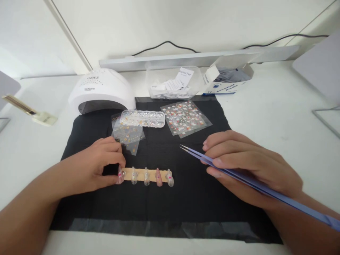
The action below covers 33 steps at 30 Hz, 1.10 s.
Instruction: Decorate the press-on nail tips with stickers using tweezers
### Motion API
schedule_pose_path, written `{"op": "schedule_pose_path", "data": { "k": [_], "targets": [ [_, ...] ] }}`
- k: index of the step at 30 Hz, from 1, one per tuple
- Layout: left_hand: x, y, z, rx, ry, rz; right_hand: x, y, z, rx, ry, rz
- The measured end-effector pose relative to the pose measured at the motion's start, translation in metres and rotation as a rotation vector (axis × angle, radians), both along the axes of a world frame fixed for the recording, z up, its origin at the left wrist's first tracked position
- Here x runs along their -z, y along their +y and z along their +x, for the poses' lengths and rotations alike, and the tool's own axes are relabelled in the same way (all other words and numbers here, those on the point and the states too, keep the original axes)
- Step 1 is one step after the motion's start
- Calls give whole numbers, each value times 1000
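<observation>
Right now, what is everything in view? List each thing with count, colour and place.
Wooden strip with false nail tips: one strip, five tips, tan and clear, mat centre.
Black cloth mat: one, on the white table.
Nail sticker sheets: several, multicoloured, mat back.
Clear plastic gem box: one, mat back left.
White dome nail lamp: one, behind mat, left.
Clear tub of alcohol pads: one, back centre.
Alcohol pad carton: one, white and blue, open, back right.
Blue-violet tweezers: one, in right hand.
Left hand: pinching the strip's left end.
Right hand: holding the tweezers.
</observation>
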<state>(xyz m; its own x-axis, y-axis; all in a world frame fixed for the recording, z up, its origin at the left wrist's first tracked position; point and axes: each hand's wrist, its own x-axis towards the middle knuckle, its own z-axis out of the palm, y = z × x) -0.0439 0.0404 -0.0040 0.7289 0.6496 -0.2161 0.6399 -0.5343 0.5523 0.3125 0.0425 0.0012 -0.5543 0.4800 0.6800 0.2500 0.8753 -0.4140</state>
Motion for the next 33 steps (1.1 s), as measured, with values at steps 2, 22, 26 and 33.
{"op": "schedule_pose_path", "data": {
  "k": [2, 22, 26, 33],
  "targets": [
    [1, -1, 1, 0, 20, -11, -3, 3, 6, 32, 10, 10],
    [-49, -56, 30, -88, 160, 406, 42, 54, 41, 574, 832, -229],
    [-67, -26, 41, -110, 112, 466, 46, 55, 41, 553, 869, -264],
    [-46, 79, 115, -53, 245, 394, 54, 55, 39, 501, 759, -326]
  ]
}}
